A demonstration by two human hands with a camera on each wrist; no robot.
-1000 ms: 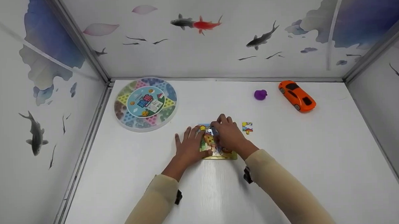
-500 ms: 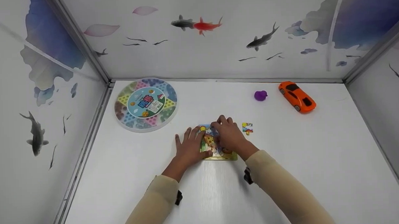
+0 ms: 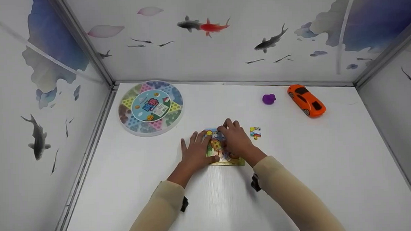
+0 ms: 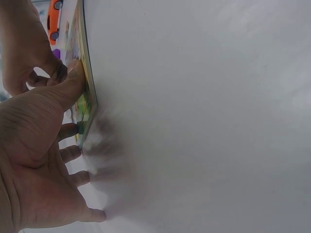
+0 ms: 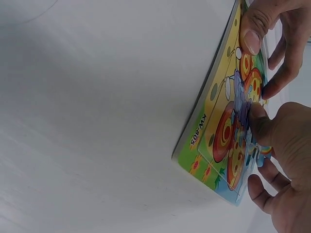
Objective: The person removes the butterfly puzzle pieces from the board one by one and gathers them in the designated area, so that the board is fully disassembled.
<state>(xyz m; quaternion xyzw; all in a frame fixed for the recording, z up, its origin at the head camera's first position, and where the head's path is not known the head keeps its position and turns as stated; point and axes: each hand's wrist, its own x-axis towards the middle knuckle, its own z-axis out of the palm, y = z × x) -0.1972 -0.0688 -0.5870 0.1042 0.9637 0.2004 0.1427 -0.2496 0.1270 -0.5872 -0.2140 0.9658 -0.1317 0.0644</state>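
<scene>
While nothing has shifted since a second ago, our left hand steadies the puzzle board; right hand fingers press a piece, gripping nothing.

White surface, glossy, faint grain. Three white walls enclose it: back wall, left wall, right wall. Walls printed with ink-style fish, pink petals, blue-grey washes; red fish on back wall. Grey metal posts in corners. Light even, soft.
</scene>
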